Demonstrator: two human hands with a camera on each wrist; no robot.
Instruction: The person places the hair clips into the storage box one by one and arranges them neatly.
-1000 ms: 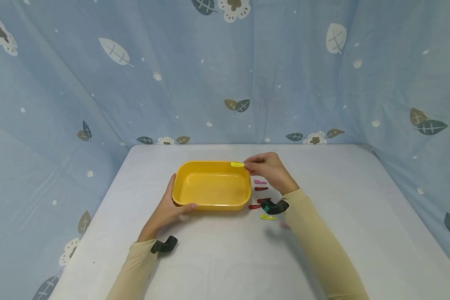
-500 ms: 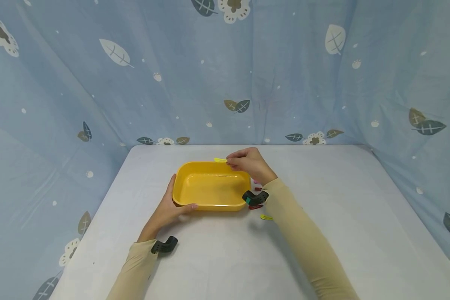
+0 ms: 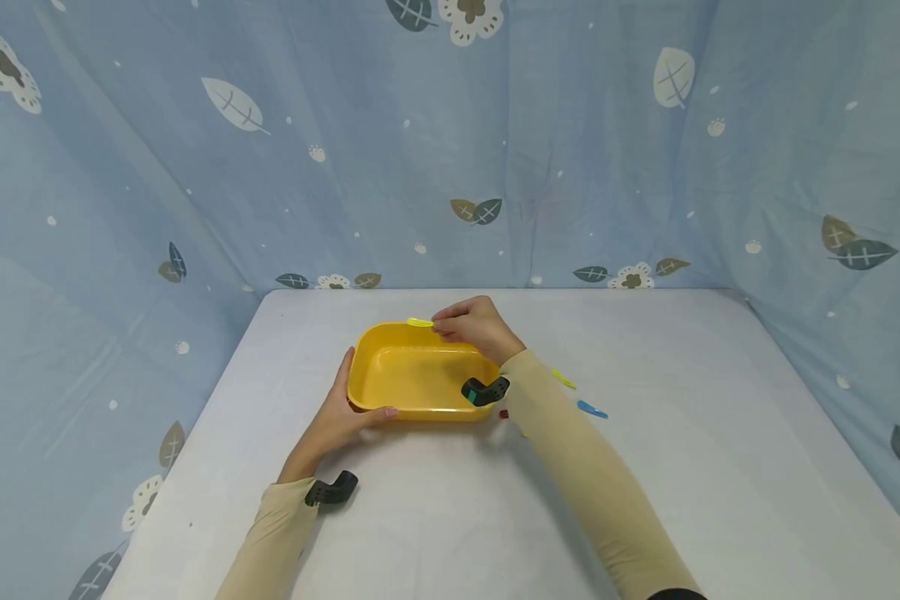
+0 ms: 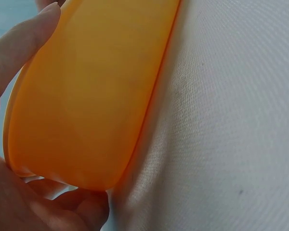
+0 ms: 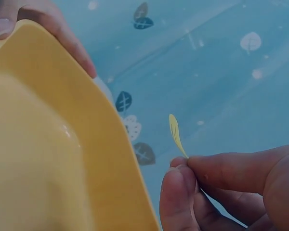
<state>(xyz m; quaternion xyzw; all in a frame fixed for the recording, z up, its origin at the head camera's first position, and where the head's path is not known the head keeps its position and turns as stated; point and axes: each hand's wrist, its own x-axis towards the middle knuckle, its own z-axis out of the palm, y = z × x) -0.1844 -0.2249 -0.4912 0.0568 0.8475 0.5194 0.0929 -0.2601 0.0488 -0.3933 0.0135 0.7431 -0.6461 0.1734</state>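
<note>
A yellow plastic basin stands on the white table, its inside bare where visible. My left hand grips its near left corner, thumb on the front rim and fingers round the left side; the left wrist view shows the basin's wall between them. Between thumb and fingertips, my right hand pinches a yellow hair clip by one end. In the head view the clip overlaps the basin's far rim. In the right wrist view this clip points up, apart from the rim.
To the right of the right sleeve lie another yellow hair clip and a blue one. A red clip peeks out beside the basin, partly behind the forearm. A patterned blue curtain hangs behind the table.
My right hand has moved left along the far rim with the yellow hair clip. Its forearm now covers the pink and most red clips and uncovers the blue one. The left hand stays put.
</note>
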